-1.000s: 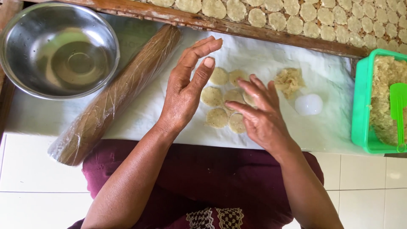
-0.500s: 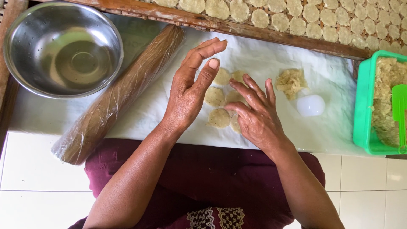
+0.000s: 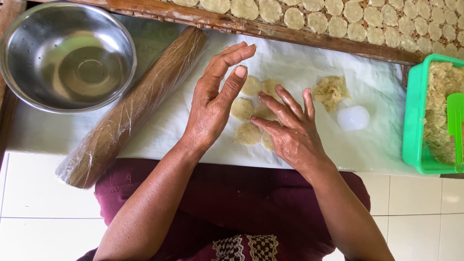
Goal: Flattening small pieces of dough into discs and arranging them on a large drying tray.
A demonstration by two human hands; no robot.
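Looking down at the work sheet here: the left hand (image 3: 212, 104) is lifted a bit with the palm turned inward and the fingers open and loosely spread, not gripping anything, hovering just left of a small cluster of flat dough discs (image 3: 247, 113). The right hand (image 3: 292, 135) is open too, fingers fanned out and lying flat over the right side of that cluster, fingertips touching or nearly touching a couple of the discs, can't tell which. The discs sit roughly mid-sheet on the white plastic sheet (image 3: 377, 145), bunched close together, edges almost meeting. To the right of the right hand there's a ragged lump of dough (image 3: 330, 90) and just beside it a little round white cutter (image 3: 353, 118), both well inside the sheet with bare sheet around them. Left side is tighter: a plastic-wrapped rolling pin (image 3: 130, 113) lies diagonally, its upper end near the wooden frame, its lower end poking off the sheet's near edge onto the white tile. A steel bowl (image 3: 29, 87) fills the top left corner. The wooden drying tray (image 3: 299, 38) with rows of discs runs along the far edge, and a green tub (image 3: 413, 140) of dough with a green spatula (image 3: 455, 121) sits on the right edge.
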